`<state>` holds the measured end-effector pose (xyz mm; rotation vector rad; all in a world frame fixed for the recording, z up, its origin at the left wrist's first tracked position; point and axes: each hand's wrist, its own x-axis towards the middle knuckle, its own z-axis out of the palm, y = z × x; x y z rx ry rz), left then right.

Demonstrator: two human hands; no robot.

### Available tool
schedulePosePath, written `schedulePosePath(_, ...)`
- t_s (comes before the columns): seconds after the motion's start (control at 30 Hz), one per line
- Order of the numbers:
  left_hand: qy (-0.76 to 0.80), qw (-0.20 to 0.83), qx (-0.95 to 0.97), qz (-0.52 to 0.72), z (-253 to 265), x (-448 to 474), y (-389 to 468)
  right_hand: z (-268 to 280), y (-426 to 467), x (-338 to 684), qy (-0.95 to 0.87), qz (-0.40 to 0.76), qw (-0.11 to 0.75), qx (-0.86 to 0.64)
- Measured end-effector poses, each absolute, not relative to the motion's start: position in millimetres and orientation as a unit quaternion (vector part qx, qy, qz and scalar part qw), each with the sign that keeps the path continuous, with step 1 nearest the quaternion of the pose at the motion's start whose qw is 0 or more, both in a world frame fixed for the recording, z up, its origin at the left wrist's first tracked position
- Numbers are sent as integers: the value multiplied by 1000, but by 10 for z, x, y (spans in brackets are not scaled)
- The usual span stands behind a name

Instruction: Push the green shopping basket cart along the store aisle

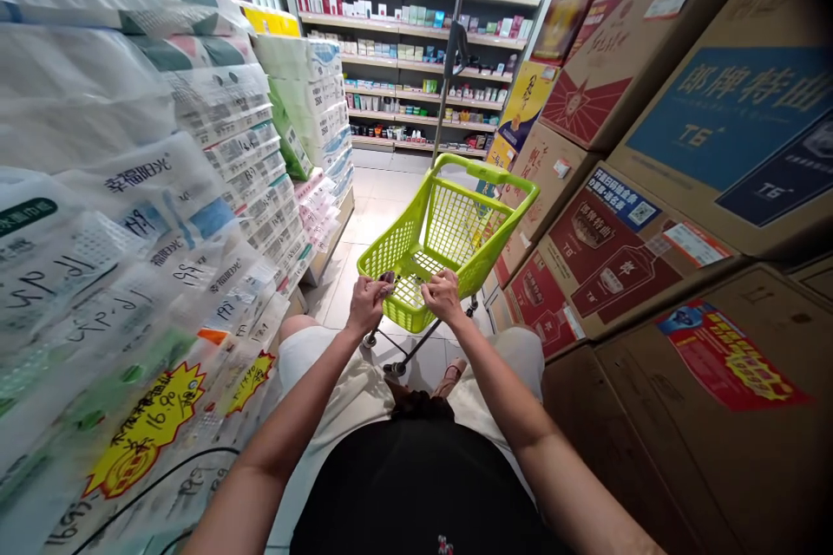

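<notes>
Head cam: both hands fwd, at near end of green cart [455, 225], low in front of the person, mid-aisle, basket upright on its wheels.

L hand [370, 302]: fingers curled in, thumb close to them, little gap. Sm. dark bit [389, 280] at fingertips; can't tell if held or lying behind. Hand just beside cart's near L corner; contact unclear.

R hand [442, 293]: fingers bent, tips twd near rim, thumb side facing L hand. Overlaps basket edge in view; can't tell if gripping. Hands apart, cart's near end showing btwn.

Person: black top [390, 486], pale trousers [521, 355], knees bent, one either side of forearms. Sandalled foot [449, 377] on floor nr cart wheels.

L side: tall stack of plastic-wrapped paper packs [221, 156], w/ yellow starburst tags [149, 434] + dark cable [195, 455] low down. R side: stacked cartons [651, 260], red/blue/brown print. Beyond cart: thin upright pole [450, 61], then shelves [396, 17] of sm. boxed + bottled goods.
</notes>
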<state>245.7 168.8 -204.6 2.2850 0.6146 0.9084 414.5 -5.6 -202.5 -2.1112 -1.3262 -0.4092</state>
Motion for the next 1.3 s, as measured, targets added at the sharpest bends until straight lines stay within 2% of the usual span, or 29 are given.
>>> schedulePosePath(0.23, 332, 289, 825, 355, -1942, 2522, 2165, -1949, -80, 4251, -531, -118, 289, -788)
schedulePosePath(0.4, 213, 341, 868, 290, -1969, 2447, 2019, -1942, -72, 4238, -532, -115, 285, -789)
schedulePosePath(0.5, 178, 330, 888, 267, -1966, 2411, 2028, -1942, -95, 4268, -538, -112, 279, -788)
schedulePosePath(0.7, 323, 289, 840, 325, -1867, 2538, 2397, -1949, -24, 4259, -540, -117, 261, -792)
schedulePosePath(0.8, 329, 316, 831, 319, -1953, 2511, 2263, -1967, 22, 4246, -536, -122, 267, -791)
schedulePosePath(0.97, 216, 373, 863, 264, -2035, 2413, 2120, -1980, 10, 4282, -543, -123, 292, -778)
schedulePosePath(1.17, 336, 342, 823, 305, -1851, 2475, 2365, -1985, 38, 4290, -544, -126, 291, -776)
schedulePosePath(1.3, 238, 376, 856, 263, -1975, 2445, 1937, -2006, 50, 4301, -538, -129, 300, -777)
